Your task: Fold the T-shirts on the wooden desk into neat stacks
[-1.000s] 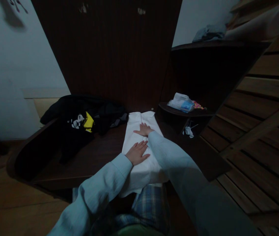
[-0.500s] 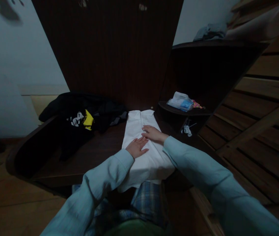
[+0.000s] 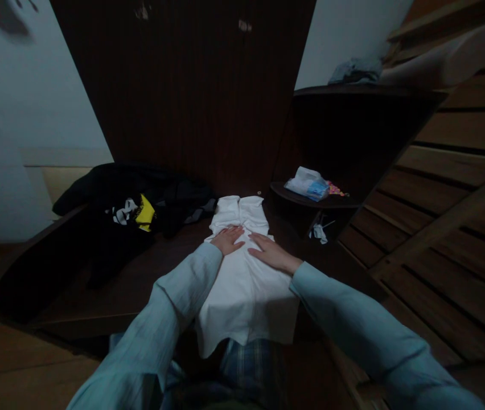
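A white cloth garment (image 3: 251, 290) lies lengthwise on the dark wooden desk top, its near end hanging over the front edge. Across its upper middle the fabric is bunched into wrinkles. My left hand (image 3: 228, 240) rests palm down on the left side of the cloth with fingers stretched out. Opposite it, my right hand (image 3: 273, 253) also lies flat on the cloth, its fingers pointing up and to the left. Neither hand grips the fabric.
A pile of black clothing (image 3: 169, 196) with a yellow and white print sits at the left on the desk (image 3: 140, 290). On a corner shelf (image 3: 298, 197) at the right lies a plastic tissue pack (image 3: 308, 183). Slatted wood (image 3: 447, 228) stands along the right side.
My left hand has slid forward and slightly left on the cloth, and my hands are now further apart. The fabric ahead has bunched up, and more cloth hangs at the near edge.
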Demonstrator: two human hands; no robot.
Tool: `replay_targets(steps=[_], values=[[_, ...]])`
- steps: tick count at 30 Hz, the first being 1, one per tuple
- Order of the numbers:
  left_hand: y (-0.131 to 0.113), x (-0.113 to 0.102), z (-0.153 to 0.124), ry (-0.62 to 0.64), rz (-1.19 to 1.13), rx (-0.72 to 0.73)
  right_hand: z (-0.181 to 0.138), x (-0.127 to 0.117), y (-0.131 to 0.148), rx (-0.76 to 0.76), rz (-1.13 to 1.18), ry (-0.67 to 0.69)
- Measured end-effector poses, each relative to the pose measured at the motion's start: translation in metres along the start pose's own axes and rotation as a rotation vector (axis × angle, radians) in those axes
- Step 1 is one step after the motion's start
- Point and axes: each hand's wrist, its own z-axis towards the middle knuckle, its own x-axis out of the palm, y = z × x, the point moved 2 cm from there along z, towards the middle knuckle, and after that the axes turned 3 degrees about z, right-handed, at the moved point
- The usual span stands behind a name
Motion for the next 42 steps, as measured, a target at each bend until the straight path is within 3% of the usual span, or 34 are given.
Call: replay_targets(steps=[7,13,18,27,33,38,42], values=[[0.027,-0.013,0.016,0.016,0.077,-0.036,-0.006,0.031,0.011,-0.027,-0.065,0.076],[0.019,-0.008,-0.009,-0.145,0.076,-0.028,-0.007,0.037,0.013,-0.026,-0.123,0.110],[0.011,-0.001,-0.032,-0.070,0.034,-0.083,-0.012,0.038,0.017,-0.022,-0.128,0.090],[0.010,-0.003,-0.031,-0.046,0.015,-0.072,-0.020,0.037,0.018,-0.004,-0.058,0.087],[0.013,-0.014,-0.047,-0.221,-0.065,-0.040,-0.023,0.020,-0.008,0.032,0.153,-0.175],[0.021,-0.032,-0.097,-0.253,-0.051,-0.152,-0.033,-0.004,-0.040,0.132,0.110,-0.402],[0.026,-0.033,-0.133,-0.261,-0.058,-0.256,-0.040,-0.002,-0.054,0.264,0.061,-0.397]])
